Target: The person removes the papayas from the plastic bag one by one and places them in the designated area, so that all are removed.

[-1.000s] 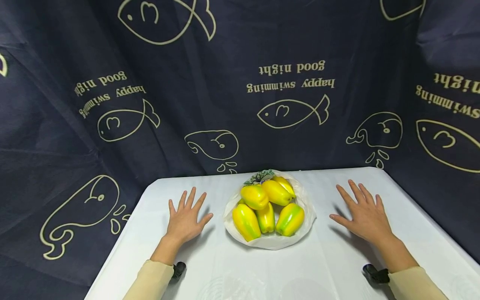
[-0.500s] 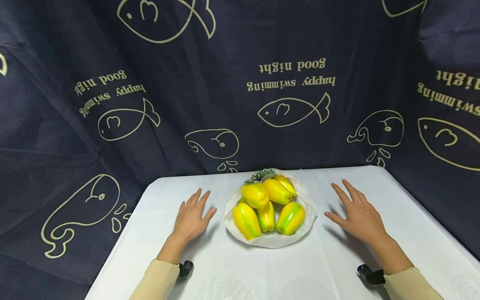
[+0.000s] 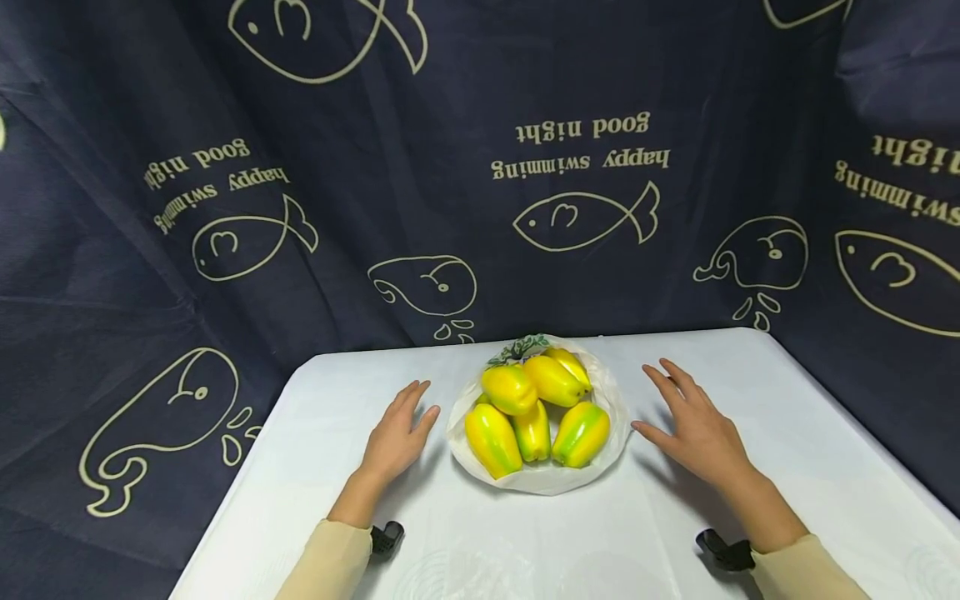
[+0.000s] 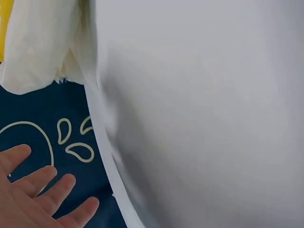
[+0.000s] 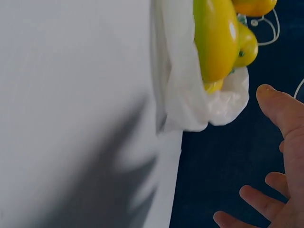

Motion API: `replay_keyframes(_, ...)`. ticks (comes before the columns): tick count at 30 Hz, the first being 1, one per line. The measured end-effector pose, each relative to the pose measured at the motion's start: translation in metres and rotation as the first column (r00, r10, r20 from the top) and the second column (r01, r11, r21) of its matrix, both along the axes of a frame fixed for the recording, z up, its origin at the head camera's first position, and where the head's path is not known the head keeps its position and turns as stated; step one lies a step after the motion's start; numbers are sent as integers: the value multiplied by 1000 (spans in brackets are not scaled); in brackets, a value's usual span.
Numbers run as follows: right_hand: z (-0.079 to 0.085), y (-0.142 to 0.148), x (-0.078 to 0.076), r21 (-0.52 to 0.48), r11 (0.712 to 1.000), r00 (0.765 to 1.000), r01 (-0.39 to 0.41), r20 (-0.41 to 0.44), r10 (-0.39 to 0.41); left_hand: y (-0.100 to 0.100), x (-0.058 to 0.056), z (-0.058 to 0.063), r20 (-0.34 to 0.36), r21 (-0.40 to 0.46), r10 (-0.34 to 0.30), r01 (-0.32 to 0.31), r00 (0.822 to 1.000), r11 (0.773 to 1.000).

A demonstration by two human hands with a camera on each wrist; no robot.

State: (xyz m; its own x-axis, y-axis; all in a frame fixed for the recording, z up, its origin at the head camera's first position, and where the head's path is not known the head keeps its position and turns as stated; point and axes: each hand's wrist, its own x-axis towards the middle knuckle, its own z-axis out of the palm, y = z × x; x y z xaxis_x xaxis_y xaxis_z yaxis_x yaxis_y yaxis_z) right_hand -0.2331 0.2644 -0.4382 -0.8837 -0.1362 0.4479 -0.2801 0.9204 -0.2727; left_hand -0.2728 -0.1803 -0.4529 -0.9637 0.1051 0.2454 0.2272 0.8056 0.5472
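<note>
A white plastic bag (image 3: 551,482) with its mouth rolled wide sits at the middle of the table. Inside lie several yellow-green papayas (image 3: 553,381), piled toward the back. My left hand (image 3: 395,437) hovers left of the bag, fingers extended and thumb toward it, holding nothing. On the other side my right hand (image 3: 701,437) is raised over the table, fingers spread and thumb tip close to the bag's right rim. The right wrist view shows the bag's side (image 5: 183,95) with papayas above its edge, apart from the thumb.
A white cloth covers the table (image 3: 480,542). Behind it and at both sides hangs a dark blue curtain (image 3: 450,167) printed with fish, whales and lettering. A black wrist camera (image 3: 386,540) is strapped to the left wrist, another (image 3: 723,550) to the right.
Both hands have moved inward toward the bag, the left one rightward and the right one leftward. Their fingers have drawn closer together. The bag and papayas stay in place.
</note>
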Motion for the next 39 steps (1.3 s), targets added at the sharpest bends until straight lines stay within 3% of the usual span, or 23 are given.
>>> replay_keyframes(3,4,-8,0,-19,1000,1000,-22,-4,22,6,-2,0,26,132,-31,27,999,991)
replay_keyframes(5,6,-13,0,-30,999,999,-43,-23,42,9,-3,-1,46,235,-66,54,997,971)
replay_keyframes(9,12,-24,2,-44,995,996,-87,-39,85,17,-4,0,76,419,-133,89,988,903)
replay_keyframes(13,19,-35,3,-65,991,993,-121,-15,121,24,-6,2,98,536,-177,97,979,838)
replay_keyframes(20,23,-53,1,-129,976,984,-176,0,177,35,-7,-1,101,627,-206,99,973,772)
replay_keyframes(27,24,-76,-2,-199,952,970,-231,28,241,44,-6,-11,135,667,-182,46,974,744)
replay_keyframes(39,25,-112,-8,-280,908,940,-313,44,338,46,-7,-21,162,718,-186,14,969,696)
